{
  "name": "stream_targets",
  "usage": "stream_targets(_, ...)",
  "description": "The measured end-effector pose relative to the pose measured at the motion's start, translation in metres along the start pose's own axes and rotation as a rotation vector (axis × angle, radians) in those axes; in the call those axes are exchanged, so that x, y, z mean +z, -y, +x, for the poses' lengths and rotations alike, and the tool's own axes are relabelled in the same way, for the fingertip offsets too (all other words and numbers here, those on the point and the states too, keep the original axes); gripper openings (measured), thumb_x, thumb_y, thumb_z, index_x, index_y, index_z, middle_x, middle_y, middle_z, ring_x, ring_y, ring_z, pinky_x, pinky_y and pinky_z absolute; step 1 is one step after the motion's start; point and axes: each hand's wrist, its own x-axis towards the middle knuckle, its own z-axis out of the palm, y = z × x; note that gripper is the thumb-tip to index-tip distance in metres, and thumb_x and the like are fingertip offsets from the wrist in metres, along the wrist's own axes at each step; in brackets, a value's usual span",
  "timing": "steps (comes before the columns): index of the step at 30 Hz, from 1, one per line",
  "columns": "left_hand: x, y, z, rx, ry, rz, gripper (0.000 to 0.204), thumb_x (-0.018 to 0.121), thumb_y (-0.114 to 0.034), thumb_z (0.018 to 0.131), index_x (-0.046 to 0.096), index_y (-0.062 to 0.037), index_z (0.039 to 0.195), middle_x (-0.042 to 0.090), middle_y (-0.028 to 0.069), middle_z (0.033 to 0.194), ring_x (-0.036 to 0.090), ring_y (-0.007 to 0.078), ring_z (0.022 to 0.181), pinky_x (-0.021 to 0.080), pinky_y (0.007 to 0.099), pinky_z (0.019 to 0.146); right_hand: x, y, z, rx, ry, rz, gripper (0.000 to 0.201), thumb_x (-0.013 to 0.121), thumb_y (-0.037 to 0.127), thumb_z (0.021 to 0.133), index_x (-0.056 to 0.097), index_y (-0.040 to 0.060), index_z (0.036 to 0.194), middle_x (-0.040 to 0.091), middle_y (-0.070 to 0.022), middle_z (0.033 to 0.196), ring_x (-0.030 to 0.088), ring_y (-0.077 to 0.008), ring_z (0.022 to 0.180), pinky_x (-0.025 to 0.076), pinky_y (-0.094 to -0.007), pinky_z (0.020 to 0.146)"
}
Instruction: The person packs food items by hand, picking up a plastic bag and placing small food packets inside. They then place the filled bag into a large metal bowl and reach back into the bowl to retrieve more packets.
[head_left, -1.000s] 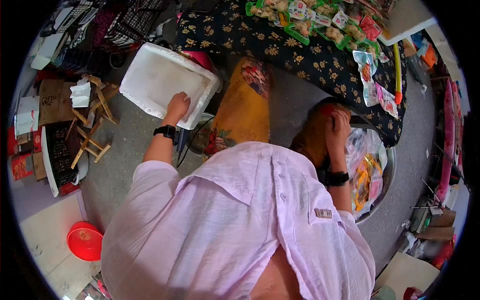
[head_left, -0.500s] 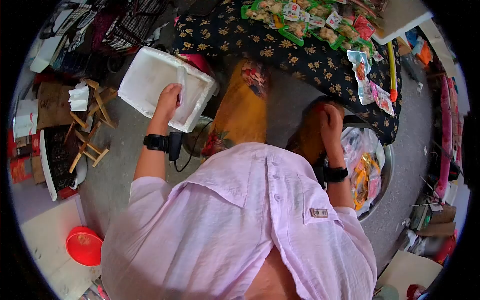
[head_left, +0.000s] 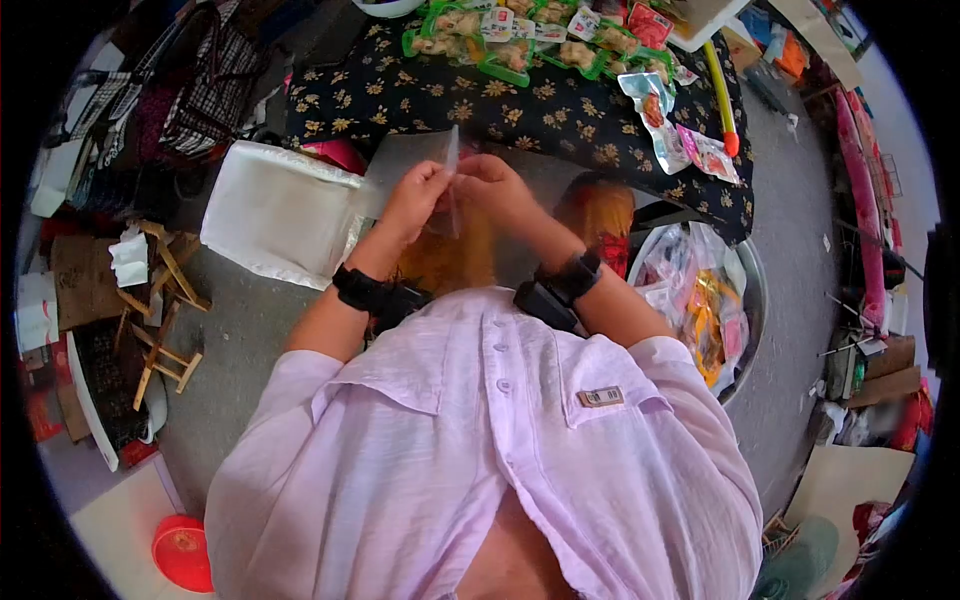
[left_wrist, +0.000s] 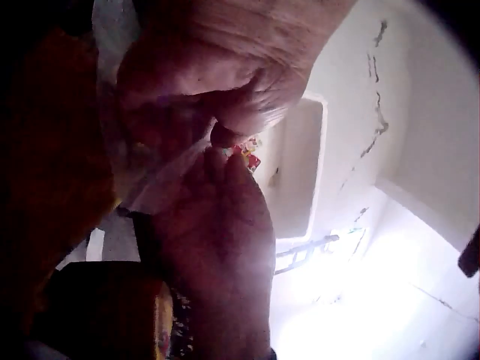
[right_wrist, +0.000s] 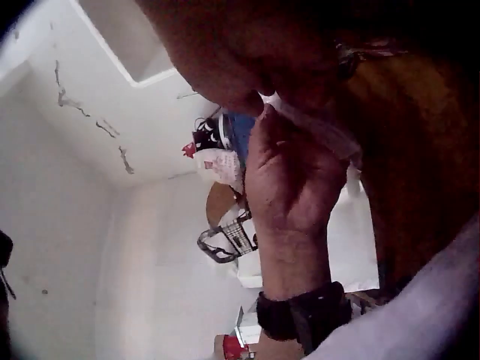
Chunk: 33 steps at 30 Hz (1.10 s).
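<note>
In front of the lap, my left hand [head_left: 410, 202] and right hand [head_left: 500, 194] meet at a thin, clear plastic bag [head_left: 454, 152]. The left thumb and fingers pinch it from one side, and the right fingertips pinch it from the other. Seen from the left wrist, the translucent plastic [left_wrist: 159, 181] runs between the two hands. The right wrist view shows a pale edge of this plastic [right_wrist: 330, 136] beside the left hand [right_wrist: 296, 176]. A white foam box [head_left: 270, 215] stands at the left, below the left forearm.
A dark flowered cloth [head_left: 380, 95] covers the table ahead, with several green-edged food packs [head_left: 510, 60] on it. At the right, a metal basin [head_left: 757, 290] holds plastic packages. Wooden stool legs [head_left: 165, 355] and a red basin [head_left: 183, 552] are at the left.
My left hand has lifted the clear plastic from the foam box and moved right. My right hand has left the knee and come in to meet it, now pinching the plastic too.
</note>
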Motion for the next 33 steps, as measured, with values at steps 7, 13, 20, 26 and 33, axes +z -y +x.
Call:
stream_targets(7, 0.006, 0.008, 0.003, 0.048, 0.027, 0.251, 0.011, 0.045, -0.015, 0.081, 0.049, -0.006, 0.084, 0.051, -0.0004, 0.075, 0.047, 0.0067, 0.065, 0.04, 0.0201, 0.058, -0.005, -0.005, -0.006, 0.113, 0.007, 0.11, 0.017, 0.051, 0.015, 0.076, 0.051, 0.0028, 0.088, 0.055, -0.0039, 0.078, 0.052, -0.0109, 0.066, 0.043, -0.0233, 0.058)
stream_targets(13, 0.01, 0.014, 0.007, 0.125, -0.033, 0.484, 0.011, 0.051, -0.012, 0.077, 0.05, -0.0038, 0.083, 0.051, -0.0001, 0.073, 0.046, 0.007, 0.063, 0.039, 0.0203, 0.056, -0.012, -0.014, -0.006, 0.138, -0.008, 0.221, 0.012, 0.047, 0.015, 0.078, 0.051, 0.0051, 0.083, 0.053, -0.0023, 0.074, 0.052, -0.0119, 0.068, 0.043, -0.024, 0.056)
stream_targets(20, 0.025, 0.003, -0.008, 0.312, -0.078, 0.759, 0.015, 0.057, -0.011, 0.071, 0.049, -0.0018, 0.08, 0.052, 0.003, 0.07, 0.048, 0.0109, 0.064, 0.04, 0.0244, 0.058, -0.017, -0.006, -0.011, 0.234, 0.031, 0.403, 0.012, 0.045, 0.013, 0.079, 0.049, 0.0041, 0.085, 0.052, -0.0042, 0.078, 0.052, -0.0146, 0.071, 0.046, -0.0279, 0.062)
stream_targets(26, 0.021, 0.016, 0.0, 0.416, -0.102, 0.769, 0.015, 0.053, -0.015, 0.07, 0.05, -0.0016, 0.077, 0.054, 0.0133, 0.07, 0.053, 0.0237, 0.064, 0.041, 0.0305, 0.057, -0.022, -0.016, -0.009, 0.22, 0.044, 0.393, 0.01, 0.047, 0.013, 0.077, 0.049, 0.0058, 0.084, 0.051, -0.0034, 0.078, 0.052, -0.0147, 0.073, 0.046, -0.0294, 0.062)
stream_targets(33, 0.011, 0.02, 0.005, 0.344, -0.236, 0.616, 0.013, 0.049, -0.015, 0.073, 0.048, -0.0018, 0.077, 0.053, 0.0134, 0.068, 0.052, 0.0249, 0.061, 0.04, 0.0319, 0.056, -0.03, -0.044, -0.001, -0.092, 0.029, 0.098, 0.01, 0.048, 0.011, 0.075, 0.051, 0.0041, 0.081, 0.051, -0.0034, 0.074, 0.05, -0.0134, 0.069, 0.044, -0.0263, 0.059)
